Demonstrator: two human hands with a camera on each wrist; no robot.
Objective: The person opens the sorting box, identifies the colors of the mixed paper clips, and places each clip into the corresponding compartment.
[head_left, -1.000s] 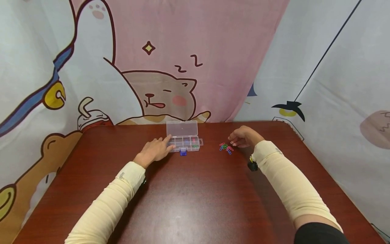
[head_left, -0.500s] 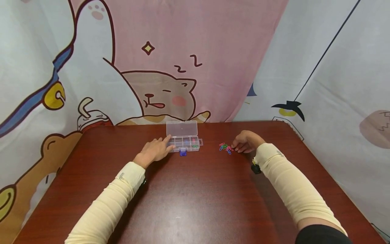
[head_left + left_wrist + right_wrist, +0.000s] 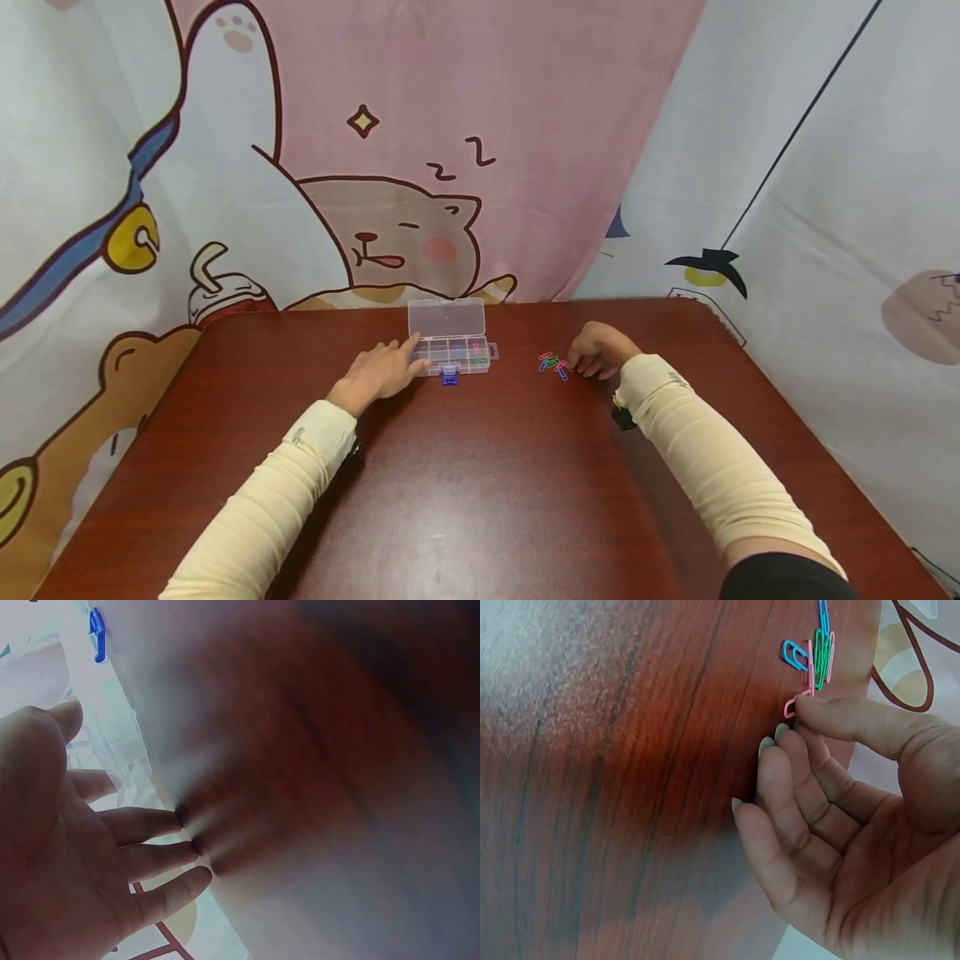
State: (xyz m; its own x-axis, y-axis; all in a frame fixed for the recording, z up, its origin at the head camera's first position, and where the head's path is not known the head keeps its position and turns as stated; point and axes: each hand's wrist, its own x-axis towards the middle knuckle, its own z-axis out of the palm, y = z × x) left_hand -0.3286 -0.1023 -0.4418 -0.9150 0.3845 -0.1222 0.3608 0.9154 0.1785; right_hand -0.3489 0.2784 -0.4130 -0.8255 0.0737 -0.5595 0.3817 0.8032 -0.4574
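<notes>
My left hand (image 3: 378, 369) rests with extended fingers at the left end of a clear compartment box (image 3: 469, 367), its lid (image 3: 447, 317) standing up behind. Thumb and index finger lie against the box's end in the left wrist view. Blue, pink and green paper clips sit in some compartments. To the right of the box lies a small pile of coloured paper clips (image 3: 552, 362). At the pile's right edge, my right hand (image 3: 602, 350) pinches a pink paper clip (image 3: 789, 709) between thumb and index finger, the other fingers curled loosely. Close by lie a green paper clip (image 3: 822, 660) and a blue paper clip (image 3: 793, 655).
The box's blue latch (image 3: 449, 377) hangs open at the front, and a clear hanging tab (image 3: 493, 351) sticks out on its right. A brown wooden table (image 3: 450, 483) lies under everything. A printed cloth (image 3: 547, 150) hangs right behind the table's far edge.
My right hand has come down to the right edge of the paper clip pile, and its thumb and index finger have closed at a pink clip. The left hand stays on the box.
</notes>
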